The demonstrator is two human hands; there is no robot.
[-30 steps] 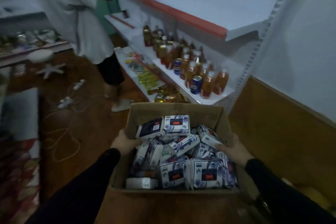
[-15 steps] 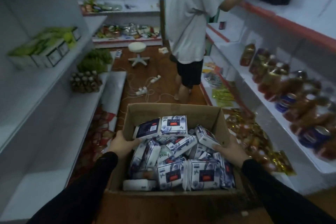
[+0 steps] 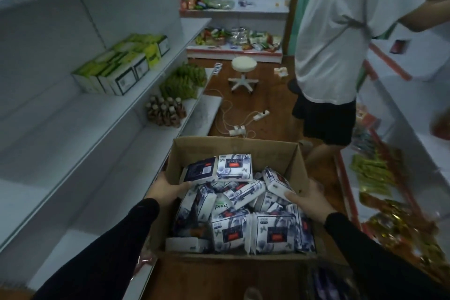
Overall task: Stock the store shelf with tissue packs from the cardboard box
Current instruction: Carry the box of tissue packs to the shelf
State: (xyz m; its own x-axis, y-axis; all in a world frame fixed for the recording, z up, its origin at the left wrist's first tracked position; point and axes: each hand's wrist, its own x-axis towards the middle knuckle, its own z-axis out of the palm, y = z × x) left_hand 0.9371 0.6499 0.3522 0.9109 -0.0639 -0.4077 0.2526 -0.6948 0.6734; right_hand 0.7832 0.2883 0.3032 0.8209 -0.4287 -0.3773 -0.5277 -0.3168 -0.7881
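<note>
I carry an open cardboard box (image 3: 233,147) in front of me, full of several white-and-navy tissue packs (image 3: 233,168). My left hand (image 3: 165,189) grips the box's left wall, thumb inside over the rim. On the opposite wall my right hand (image 3: 309,198) holds the same way, thumb inside beside a pack. The white store shelf (image 3: 80,134) runs along my left, with bare boards at box height.
A person in a white shirt (image 3: 341,39) stands in the aisle ahead right, reaching to the right shelves (image 3: 399,114). A white stool (image 3: 243,74) and power strips with cables (image 3: 237,129) lie on the wooden floor. Green boxes (image 3: 121,66) and small bottles (image 3: 165,111) sit on the left shelf.
My view has swung from the right-hand shelves to the left, bringing the white left shelf into sight. Both hands keep the same hold on the box.
</note>
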